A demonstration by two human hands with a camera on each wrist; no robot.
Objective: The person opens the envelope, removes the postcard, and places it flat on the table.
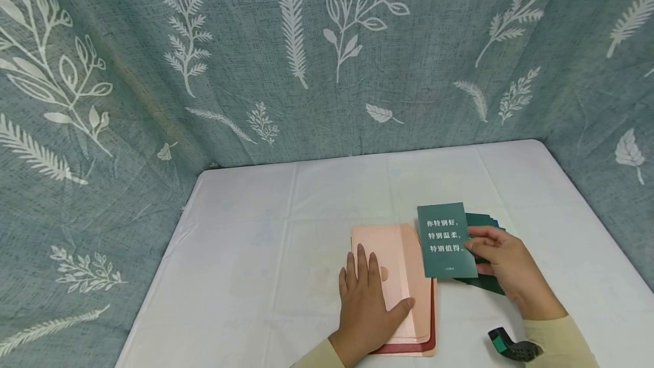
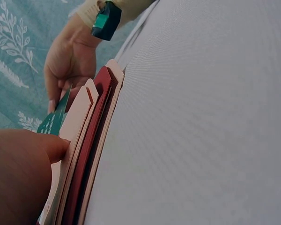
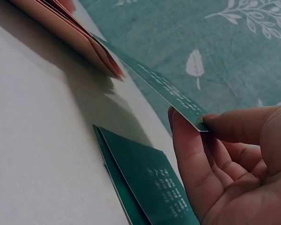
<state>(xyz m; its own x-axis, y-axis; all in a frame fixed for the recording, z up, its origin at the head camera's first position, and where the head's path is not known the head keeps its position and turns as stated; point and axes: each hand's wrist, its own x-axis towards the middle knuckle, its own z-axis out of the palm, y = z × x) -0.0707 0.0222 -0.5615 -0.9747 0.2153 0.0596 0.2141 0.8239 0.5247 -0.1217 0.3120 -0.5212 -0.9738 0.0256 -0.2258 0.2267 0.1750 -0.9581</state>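
Observation:
A green card (image 1: 445,263) with white printed characters is pinched at its right edge between the thumb and fingers of my right hand (image 1: 503,257). In the right wrist view the card (image 3: 150,79) is raised off the table, its far end near the envelopes. My left hand (image 1: 365,305) lies flat with fingers spread on a stack of envelopes (image 1: 393,243), pink on top and dark red below. The left wrist view shows the layered edges of the stack (image 2: 91,126) beside my left thumb. Under my right hand lies a pile of green cards (image 3: 136,164), partly hidden.
A white cloth covers the table (image 1: 235,254). Green leaf-patterned fabric (image 1: 245,61) hangs along the back and sides. A black wrist strap device (image 1: 511,345) sits at my right wrist.

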